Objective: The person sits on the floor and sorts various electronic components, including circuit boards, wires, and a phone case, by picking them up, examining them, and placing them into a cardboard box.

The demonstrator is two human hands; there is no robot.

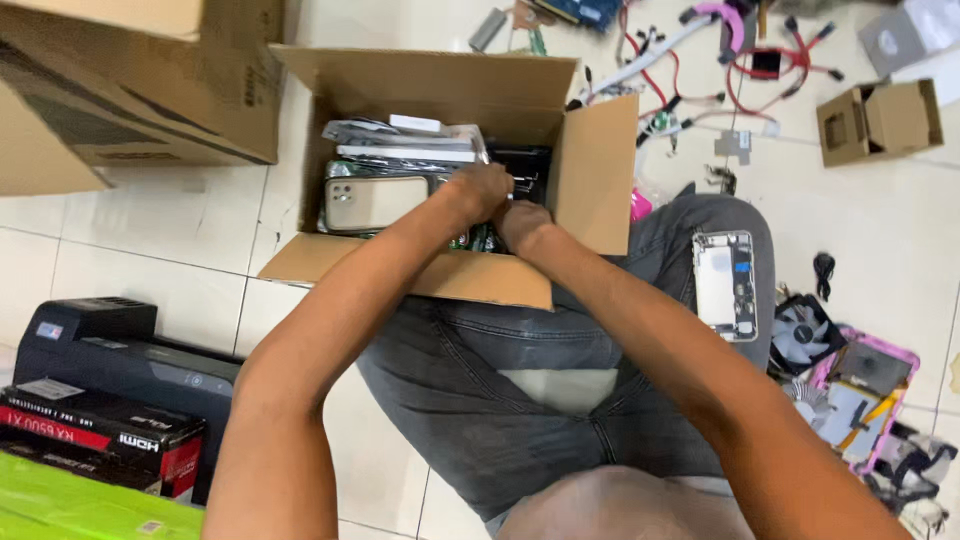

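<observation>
I sit cross-legged on a tiled floor with an open cardboard box (590, 170) in front of my knees. Both hands reach into it. My left hand (482, 190) and my right hand (522, 222) are bunched together over the box's right part, fingers curled around something small that I cannot make out. Beside them in the box lies a phone back (372, 203), pale with a camera cluster, on top of silvery bags and flat parts (405, 150). An opened phone body (726, 284) rests on my right knee.
Large cardboard boxes (140, 80) stand at the far left. A black printer (120, 350) and a red-black carton (100, 440) sit near left. Red cables (740, 70), a small box (880, 120), a cooling fan (803, 330) and a pink tray (865, 395) lie at right.
</observation>
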